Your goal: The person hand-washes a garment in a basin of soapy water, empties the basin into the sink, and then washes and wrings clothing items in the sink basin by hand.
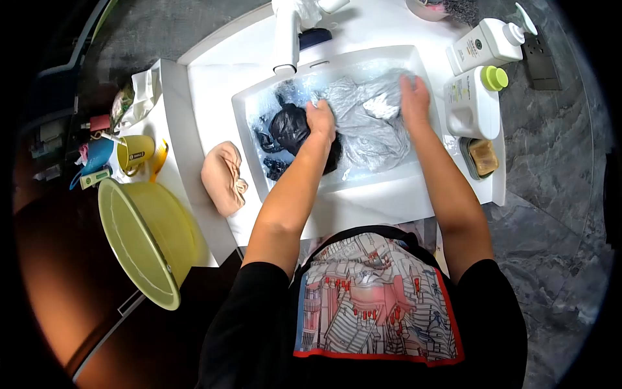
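Observation:
A soaked grey garment (372,139) lies spread in the water of a white sink (424,61). My left hand (321,121) is closed on its left edge, fingers curled and partly hidden. At its upper right, my right hand (415,102) grips the cloth too, slightly blurred by motion. White suds (382,107) rest on the fabric between both hands. Dark wet cloth (289,128) bunches up just left of my left hand, half under water, and passes behind the wrist.
A white faucet (286,42) juts over the sink's back edge. Right stand a pump bottle (483,45), a green-capped bottle (472,104) and a soap dish (481,159). Left are folded beige cloth (221,178), a yellow cup (135,150) and a tilted yellow-green basin (146,240).

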A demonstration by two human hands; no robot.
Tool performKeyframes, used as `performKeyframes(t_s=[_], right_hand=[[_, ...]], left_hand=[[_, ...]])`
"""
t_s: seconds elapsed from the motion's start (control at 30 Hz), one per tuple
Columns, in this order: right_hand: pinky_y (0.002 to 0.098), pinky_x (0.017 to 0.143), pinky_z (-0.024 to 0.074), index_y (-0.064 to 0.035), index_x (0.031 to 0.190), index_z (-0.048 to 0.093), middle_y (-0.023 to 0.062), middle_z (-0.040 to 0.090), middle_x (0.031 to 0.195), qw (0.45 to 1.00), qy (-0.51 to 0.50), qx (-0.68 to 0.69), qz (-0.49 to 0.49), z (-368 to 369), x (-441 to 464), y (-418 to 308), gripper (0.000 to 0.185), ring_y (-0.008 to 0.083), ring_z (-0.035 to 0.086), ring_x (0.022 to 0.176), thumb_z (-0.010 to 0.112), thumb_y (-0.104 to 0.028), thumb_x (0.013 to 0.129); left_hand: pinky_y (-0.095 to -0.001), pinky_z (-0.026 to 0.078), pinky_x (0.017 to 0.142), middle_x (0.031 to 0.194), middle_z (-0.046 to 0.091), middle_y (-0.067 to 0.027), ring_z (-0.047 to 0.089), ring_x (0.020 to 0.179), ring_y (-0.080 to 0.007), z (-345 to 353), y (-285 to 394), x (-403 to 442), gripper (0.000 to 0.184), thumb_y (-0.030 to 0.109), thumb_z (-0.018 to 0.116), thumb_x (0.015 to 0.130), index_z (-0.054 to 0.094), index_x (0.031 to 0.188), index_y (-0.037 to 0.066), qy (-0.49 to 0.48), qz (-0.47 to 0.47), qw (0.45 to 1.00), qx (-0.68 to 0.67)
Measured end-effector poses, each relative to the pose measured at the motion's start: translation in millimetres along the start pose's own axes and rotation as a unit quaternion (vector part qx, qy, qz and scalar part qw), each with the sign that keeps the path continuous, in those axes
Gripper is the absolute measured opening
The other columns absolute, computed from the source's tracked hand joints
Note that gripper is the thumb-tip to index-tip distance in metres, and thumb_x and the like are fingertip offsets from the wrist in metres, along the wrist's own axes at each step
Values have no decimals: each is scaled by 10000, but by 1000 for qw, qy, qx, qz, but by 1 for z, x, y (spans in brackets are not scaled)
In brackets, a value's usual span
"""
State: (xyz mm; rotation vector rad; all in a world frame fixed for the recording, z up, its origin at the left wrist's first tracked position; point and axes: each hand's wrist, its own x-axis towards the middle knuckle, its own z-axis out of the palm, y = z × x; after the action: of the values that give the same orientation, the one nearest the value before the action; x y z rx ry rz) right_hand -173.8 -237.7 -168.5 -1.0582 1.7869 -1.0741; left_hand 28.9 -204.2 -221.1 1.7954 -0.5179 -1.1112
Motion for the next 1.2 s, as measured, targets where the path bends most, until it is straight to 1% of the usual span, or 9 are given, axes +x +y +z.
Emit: performKeyframes(t_s=[0.23,0.37,0.43,0.47,0.53,0.77,0.97,1.07,1.2], right_hand=[[401,891,436,-25,1231,489,228,587,1088,930,-77,-334,-130,-7,-17,10,518,353,563,1012,613,-299,810],[387,927,430,-21,1246,478,239,566,1153,886,-293,-339,-122,-1,-21,38,531,333,553,1072,641,-197,772],[365,898,447,-49,1228,504,215,579,1145,893,-333,-261,-153,5,-7,67,476,311,568,1060,610,-132,771],[355,879,454,-69,1213,520,198,586,1138,957,-256,-134,-37,13,-6,76,457,293,569,1059,603,-118,766],[327,831,469,-113,1150,579,148,597,1107,959,-178,153,160,23,-13,70,407,242,582,1016,618,-124,745],[397,705,483,-163,863,616,122,518,896,911,-300,-99,-265,24,-134,-54,187,331,562,806,623,-96,688],[386,581,502,-135,802,598,72,568,733,880,-181,-211,-386,42,-138,-69,97,296,599,665,641,-212,762],[400,601,498,-133,791,628,99,610,729,885,-83,-230,-396,47,-109,-61,134,301,605,675,582,-256,819],[433,630,497,-121,722,609,120,631,734,928,-62,-226,-290,42,-59,-41,217,329,612,685,526,-293,824]], left_hand=[[-438,405,923,1115,496,-316,476,1068,-453,-3,7,-38,603,207,588,818,355,1354,60,41,329,861,386],[-420,450,823,976,547,-218,531,930,-390,-11,-8,-14,277,128,594,764,631,1029,59,-168,320,745,561],[-410,463,776,985,571,-155,557,905,-319,-11,-6,-4,115,126,599,755,666,810,50,-172,300,767,540],[-388,457,809,954,589,-140,569,904,-303,-12,-1,-1,176,180,579,785,655,893,62,-208,132,916,316],[-358,441,886,1037,623,-86,575,987,-250,-4,2,3,386,400,515,866,612,1069,87,-251,-153,935,-199],[-424,389,990,1265,495,-135,490,1155,-271,-20,50,-44,605,460,506,883,356,1363,123,-358,-319,831,-281],[-346,469,893,1115,576,-122,577,980,-223,-20,7,-56,326,157,436,913,469,1236,127,-406,-15,888,-216],[-360,479,858,1037,604,-118,591,951,-240,4,-11,-25,291,266,423,906,549,1107,97,-578,-121,666,-455],[-400,443,896,1110,594,-133,541,1051,-276,14,35,-71,388,303,366,889,562,1083,31,-233,-337,869,-276]])
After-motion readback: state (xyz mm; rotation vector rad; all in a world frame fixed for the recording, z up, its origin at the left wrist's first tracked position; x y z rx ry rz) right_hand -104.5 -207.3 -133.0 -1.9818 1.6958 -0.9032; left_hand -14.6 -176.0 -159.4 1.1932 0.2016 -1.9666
